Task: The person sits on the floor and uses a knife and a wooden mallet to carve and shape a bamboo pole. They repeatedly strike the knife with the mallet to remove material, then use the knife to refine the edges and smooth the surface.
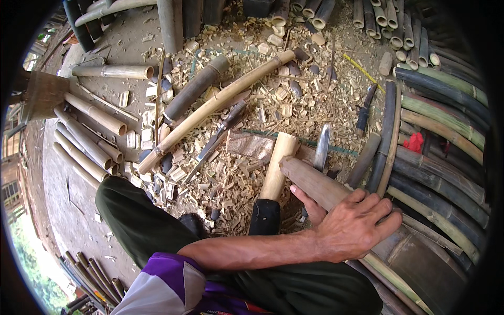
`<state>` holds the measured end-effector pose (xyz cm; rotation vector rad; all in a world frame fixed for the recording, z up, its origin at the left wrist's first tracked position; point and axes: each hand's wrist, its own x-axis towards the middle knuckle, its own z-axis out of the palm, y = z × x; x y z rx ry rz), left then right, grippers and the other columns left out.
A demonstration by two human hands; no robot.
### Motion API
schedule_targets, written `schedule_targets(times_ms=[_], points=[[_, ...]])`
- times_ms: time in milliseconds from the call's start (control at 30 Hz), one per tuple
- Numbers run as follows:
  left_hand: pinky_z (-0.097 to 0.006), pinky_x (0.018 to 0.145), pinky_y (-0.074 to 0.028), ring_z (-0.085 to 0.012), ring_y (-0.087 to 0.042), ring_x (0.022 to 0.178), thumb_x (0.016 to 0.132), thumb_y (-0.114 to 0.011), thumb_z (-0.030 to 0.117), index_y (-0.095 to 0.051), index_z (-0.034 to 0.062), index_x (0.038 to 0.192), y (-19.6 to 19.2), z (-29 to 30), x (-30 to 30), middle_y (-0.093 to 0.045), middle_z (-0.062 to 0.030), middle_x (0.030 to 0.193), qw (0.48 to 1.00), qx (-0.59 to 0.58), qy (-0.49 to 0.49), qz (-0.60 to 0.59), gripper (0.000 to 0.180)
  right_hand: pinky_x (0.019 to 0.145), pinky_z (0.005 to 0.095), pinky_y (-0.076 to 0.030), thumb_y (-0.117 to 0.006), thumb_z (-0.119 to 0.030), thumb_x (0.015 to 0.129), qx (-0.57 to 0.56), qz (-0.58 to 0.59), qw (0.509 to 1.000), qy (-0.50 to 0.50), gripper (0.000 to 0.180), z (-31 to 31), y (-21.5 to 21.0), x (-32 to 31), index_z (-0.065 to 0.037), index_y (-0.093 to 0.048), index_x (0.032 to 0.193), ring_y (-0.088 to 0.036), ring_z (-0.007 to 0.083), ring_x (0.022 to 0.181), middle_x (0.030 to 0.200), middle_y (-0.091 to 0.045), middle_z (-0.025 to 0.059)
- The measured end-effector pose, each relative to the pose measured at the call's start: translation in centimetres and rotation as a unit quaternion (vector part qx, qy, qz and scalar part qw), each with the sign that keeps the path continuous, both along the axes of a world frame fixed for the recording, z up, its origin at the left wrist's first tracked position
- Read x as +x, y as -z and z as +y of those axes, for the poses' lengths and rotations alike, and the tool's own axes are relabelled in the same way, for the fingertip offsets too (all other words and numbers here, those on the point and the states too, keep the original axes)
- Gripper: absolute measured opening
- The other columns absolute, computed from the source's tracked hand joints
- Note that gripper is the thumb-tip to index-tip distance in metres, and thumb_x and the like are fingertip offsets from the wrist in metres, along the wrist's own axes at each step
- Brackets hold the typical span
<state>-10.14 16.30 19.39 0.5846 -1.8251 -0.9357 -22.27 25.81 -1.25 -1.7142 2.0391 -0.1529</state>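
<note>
My left arm reaches across my lap to the right, and my left hand (pixel 346 228) is closed over a thick brown bamboo pole (pixel 315 181). That pole slants from the middle of the view down to the lower right. A single digit shows along its left side; whose hand it belongs to is unclear. Just left of the pole's end is a pale wooden club (pixel 281 160) with a black lower end. A bright blade (pixel 323 147) stands out behind the pole, partly hidden by it. My right hand does not show.
A dark-handled knife (pixel 215 139) lies among wood chips (pixel 236 194), near a long pale bamboo pole (pixel 220 102) and a shorter grey bamboo piece (pixel 197 86). Bamboo poles (pixel 441 115) are stacked at right, with red cloth (pixel 415 142) on them. Cut bamboo lengths (pixel 97 115) lie at left.
</note>
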Motion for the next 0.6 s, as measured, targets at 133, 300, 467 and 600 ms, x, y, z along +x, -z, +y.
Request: schedule_targets(times_ms=[133, 300, 467, 600], points=[[-0.038, 0.075, -0.049, -0.0231, -0.062, 0.085, 0.075, -0.064, 0.021, -0.065, 0.0031, 0.105, 0.2, -1.0, 0.1, -0.058, -0.0084, 0.093, 0.998, 0.000, -0.045, 0.031, 0.035, 0.061, 0.0410, -0.057, -0.060, -0.004, 0.090, -0.001, 0.067, 0.995, -0.069, 0.021, -1.6, 0.3, 0.5, 0.002, -0.055, 0.109, -0.067, 0.0280, 0.068, 0.084, -0.062, 0.0156], [-0.041, 0.079, -0.050, -0.0271, -0.063, 0.092, 0.074, -0.070, 0.016, -0.061, 0.0024, 0.109, 1.2, -3.1, -0.1, -0.060, -0.0095, 0.097, 0.999, 0.030, 0.033, 0.013, 0.039, 0.061, 0.0418, -0.058, -0.060, -0.004, 0.090, 0.002, 0.113, 0.984, -0.140, 0.020, -2.8, 0.0, 0.5, 0.001, -0.055, 0.108, -0.068, 0.0292, 0.069, 0.085, -0.063, 0.0164], [-0.043, 0.078, -0.052, -0.0301, -0.065, 0.094, 0.068, -0.074, 0.011, -0.060, 0.0013, 0.110, 0.8, -3.5, -0.2, -0.061, -0.0112, 0.097, 0.997, 0.022, 0.067, 0.015, 0.045, 0.062, 0.0426, -0.058, -0.061, -0.004, 0.089, -0.016, 0.177, 0.964, -0.200, 0.020, -3.7, -0.5, 0.3, 0.001, -0.054, 0.108, -0.068, 0.0303, 0.070, 0.086, -0.063, 0.0172], [-0.041, 0.078, -0.053, -0.0288, -0.065, 0.094, 0.067, -0.074, 0.013, -0.060, 0.0030, 0.111, 0.9, -3.4, 0.4, -0.060, -0.0099, 0.097, 0.997, 0.026, 0.070, 0.000, 0.047, 0.062, 0.0432, -0.058, -0.061, -0.003, 0.089, -0.026, 0.207, 0.944, -0.256, 0.020, -4.3, -0.4, 0.0, 0.001, -0.054, 0.108, -0.069, 0.0313, 0.071, 0.086, -0.063, 0.0178]])
